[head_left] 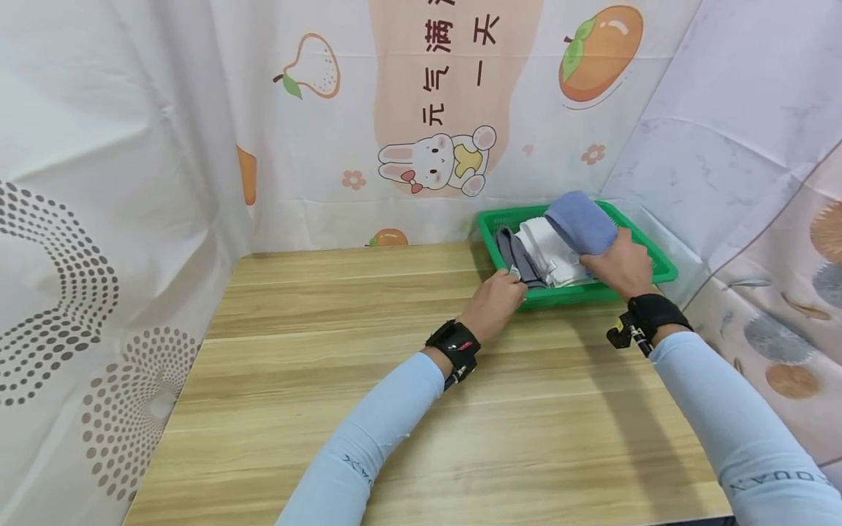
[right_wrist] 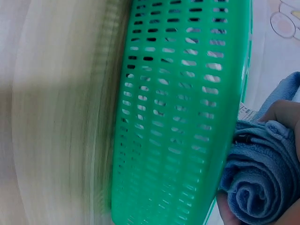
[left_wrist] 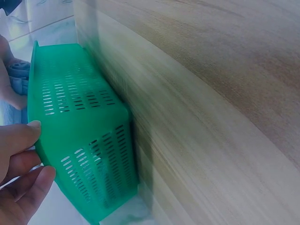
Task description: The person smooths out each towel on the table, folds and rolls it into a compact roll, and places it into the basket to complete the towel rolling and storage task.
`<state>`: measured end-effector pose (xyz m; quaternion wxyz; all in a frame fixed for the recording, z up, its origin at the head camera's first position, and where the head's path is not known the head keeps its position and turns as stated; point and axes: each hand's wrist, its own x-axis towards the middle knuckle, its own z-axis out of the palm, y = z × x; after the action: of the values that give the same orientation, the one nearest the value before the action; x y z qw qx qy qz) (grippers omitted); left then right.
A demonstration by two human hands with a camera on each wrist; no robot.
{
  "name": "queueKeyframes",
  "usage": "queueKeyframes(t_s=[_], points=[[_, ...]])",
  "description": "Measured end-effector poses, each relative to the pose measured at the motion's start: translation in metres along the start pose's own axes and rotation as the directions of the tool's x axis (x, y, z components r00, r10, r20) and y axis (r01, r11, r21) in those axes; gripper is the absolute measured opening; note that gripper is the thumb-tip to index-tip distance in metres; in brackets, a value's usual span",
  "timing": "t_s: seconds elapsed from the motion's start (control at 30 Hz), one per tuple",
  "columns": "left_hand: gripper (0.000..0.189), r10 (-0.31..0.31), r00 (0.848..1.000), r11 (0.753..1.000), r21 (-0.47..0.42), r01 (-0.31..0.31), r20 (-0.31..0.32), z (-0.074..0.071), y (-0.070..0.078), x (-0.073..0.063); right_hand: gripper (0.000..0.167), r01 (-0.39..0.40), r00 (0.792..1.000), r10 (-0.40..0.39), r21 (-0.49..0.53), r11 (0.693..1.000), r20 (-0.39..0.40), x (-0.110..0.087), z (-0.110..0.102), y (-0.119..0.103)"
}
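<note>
My right hand (head_left: 623, 264) grips a rolled blue towel (head_left: 582, 220) over the right part of a green plastic basket (head_left: 574, 295). The towel's spiral end (right_wrist: 253, 197) shows beside the basket rim in the right wrist view. At the basket's near left corner, my left hand (head_left: 495, 301) pinches the rim, with thumb and fingertips on the green edge in the left wrist view. Inside the basket, a white towel (head_left: 547, 248) lies in the middle and a dark grey towel (head_left: 517, 253) along the left side.
The basket stands on a wood-grain table (head_left: 342, 365) at its back right, close to the patterned back curtain (head_left: 316, 161). Another curtain (head_left: 743, 146) hangs along the right side, and one (head_left: 99, 131) on the left.
</note>
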<state>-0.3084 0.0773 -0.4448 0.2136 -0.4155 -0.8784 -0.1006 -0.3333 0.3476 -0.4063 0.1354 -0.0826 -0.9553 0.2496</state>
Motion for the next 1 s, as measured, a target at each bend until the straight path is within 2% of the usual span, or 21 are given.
queueKeyframes(t_s=[0.43, 0.77, 1.0], points=[[0.017, -0.005, 1.000, 1.000, 0.024, 0.005, 0.007, -0.001, -0.006, -0.001, 0.094, -0.062, 0.998, 0.062, 0.017, 0.998, -0.003, 0.006, 0.000, 0.005], [0.017, -0.002, 1.000, 1.000, 0.008, 0.002, 0.010, -0.003, -0.002, -0.003, 0.093, -0.047, 0.999, 0.047, 0.011, 0.999, -0.021, 0.007, 0.008, 0.017], [0.017, 0.005, 1.000, 0.999, 0.045, -0.005, 0.001, -0.002, 0.000, -0.001, 0.091, -0.004, 0.999, 0.004, -0.001, 1.000, -0.041, 0.010, 0.014, 0.025]])
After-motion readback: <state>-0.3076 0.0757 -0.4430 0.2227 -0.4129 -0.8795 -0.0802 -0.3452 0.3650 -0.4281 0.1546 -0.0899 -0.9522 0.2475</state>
